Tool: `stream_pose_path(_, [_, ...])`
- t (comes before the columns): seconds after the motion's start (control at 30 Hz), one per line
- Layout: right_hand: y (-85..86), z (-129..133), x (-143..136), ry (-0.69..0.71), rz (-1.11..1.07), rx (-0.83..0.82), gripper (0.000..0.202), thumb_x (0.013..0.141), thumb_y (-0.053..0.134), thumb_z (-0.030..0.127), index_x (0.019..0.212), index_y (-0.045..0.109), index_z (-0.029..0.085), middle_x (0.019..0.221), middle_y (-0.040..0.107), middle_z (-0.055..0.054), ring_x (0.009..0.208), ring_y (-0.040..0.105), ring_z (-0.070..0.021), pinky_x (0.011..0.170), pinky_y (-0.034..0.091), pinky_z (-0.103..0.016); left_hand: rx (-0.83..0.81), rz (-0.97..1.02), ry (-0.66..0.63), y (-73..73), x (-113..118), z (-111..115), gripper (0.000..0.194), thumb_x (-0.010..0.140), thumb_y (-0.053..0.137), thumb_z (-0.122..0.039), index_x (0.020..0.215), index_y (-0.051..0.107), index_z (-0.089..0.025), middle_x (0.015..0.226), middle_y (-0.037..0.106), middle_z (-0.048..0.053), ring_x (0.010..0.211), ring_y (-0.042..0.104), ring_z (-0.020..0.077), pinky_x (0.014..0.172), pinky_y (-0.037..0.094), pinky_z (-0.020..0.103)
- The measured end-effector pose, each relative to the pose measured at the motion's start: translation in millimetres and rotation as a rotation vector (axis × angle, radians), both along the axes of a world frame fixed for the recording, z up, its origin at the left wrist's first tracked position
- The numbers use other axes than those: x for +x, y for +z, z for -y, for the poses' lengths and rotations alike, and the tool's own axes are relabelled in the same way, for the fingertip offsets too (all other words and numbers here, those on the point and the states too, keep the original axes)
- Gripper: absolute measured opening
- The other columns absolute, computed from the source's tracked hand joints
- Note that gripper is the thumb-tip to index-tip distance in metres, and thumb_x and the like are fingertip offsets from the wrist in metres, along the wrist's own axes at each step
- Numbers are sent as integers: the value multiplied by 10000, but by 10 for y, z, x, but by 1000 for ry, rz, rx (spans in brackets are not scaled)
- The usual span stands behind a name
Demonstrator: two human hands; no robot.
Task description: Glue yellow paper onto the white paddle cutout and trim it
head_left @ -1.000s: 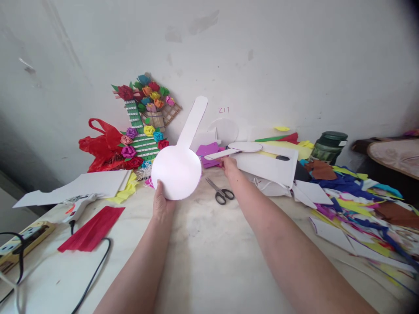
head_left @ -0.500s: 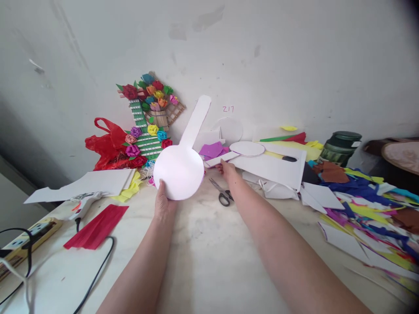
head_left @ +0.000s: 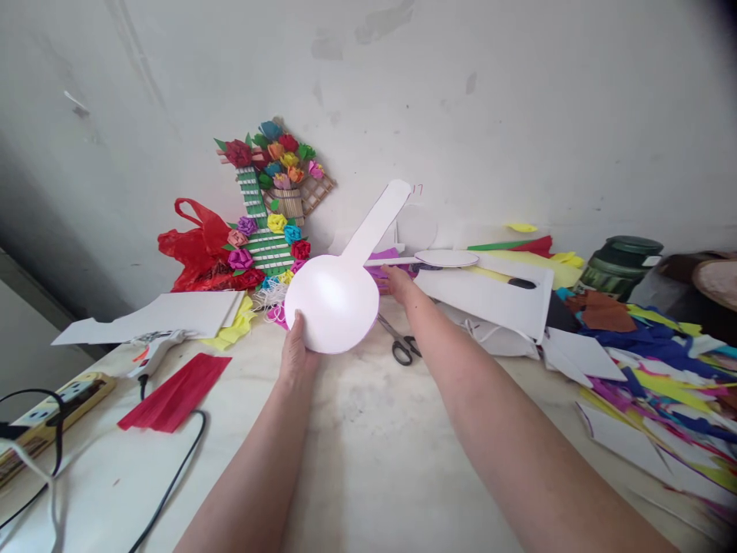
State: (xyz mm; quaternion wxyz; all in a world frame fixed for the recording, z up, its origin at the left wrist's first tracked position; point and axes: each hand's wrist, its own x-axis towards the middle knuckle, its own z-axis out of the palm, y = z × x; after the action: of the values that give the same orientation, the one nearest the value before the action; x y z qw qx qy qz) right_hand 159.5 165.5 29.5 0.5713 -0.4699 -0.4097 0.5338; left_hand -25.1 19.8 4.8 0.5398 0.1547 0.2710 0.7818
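My left hand (head_left: 299, 353) grips a white paddle-shaped cutout (head_left: 334, 303) by the lower edge of its round part, thumb on the front face. Its handle points up and to the right. Farther back, my right hand (head_left: 398, 283) has its fingers at the handle of a second white paddle-shaped cutout (head_left: 446, 259), which appears nearly edge-on. The fingertips are partly hard to make out. Black-handled scissors (head_left: 403, 349) lie on the table below my right wrist, their blades partly covered by the first cutout. Purple paper (head_left: 385, 256) is behind the cutouts.
A flower-decorated craft (head_left: 270, 223) leans on the wall beside a red plastic bag (head_left: 196, 242). Left are white boards (head_left: 166, 311), a glue gun (head_left: 158, 351), red crepe paper (head_left: 176, 392) and a power strip (head_left: 63, 407). Colored scraps (head_left: 662, 361) and a green jar (head_left: 619, 265) are right.
The second cutout has tilted to a thinner profile at my right hand. The first cutout has shifted right, its handle leaning farther right. The whole view has shifted slightly.
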Motion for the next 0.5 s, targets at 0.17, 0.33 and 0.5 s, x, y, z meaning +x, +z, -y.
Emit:
stream_pose_path(0.17, [-119,141,80,210,-50,5,339,791,477,304,1095,444,159,979,588,-68,626,576,-125,513,468,-254,10,-45,10,-35,-4,-29,385,711,635,-261,1083,560,-199,1169,562,74,1101,491,244,933,383,420])
stream_pose_path(0.33, [-191,441,67,182,-173,5,370,846,316,443,910,514,138,802,603,-66,566,550,-127,502,458,-263,-21,-130,34,-81,-3,-69,380,688,657,-258,1047,571,-168,1129,583,105,1020,550,245,887,431,408])
stream_pose_path(0.5, [-179,735,126,67,187,-40,375,851,270,381,868,555,138,766,621,-86,614,567,-150,565,462,-287,-86,-218,114,-132,-6,-112,315,709,624,-303,977,584,-143,1060,607,125,897,606,242,819,470,431])
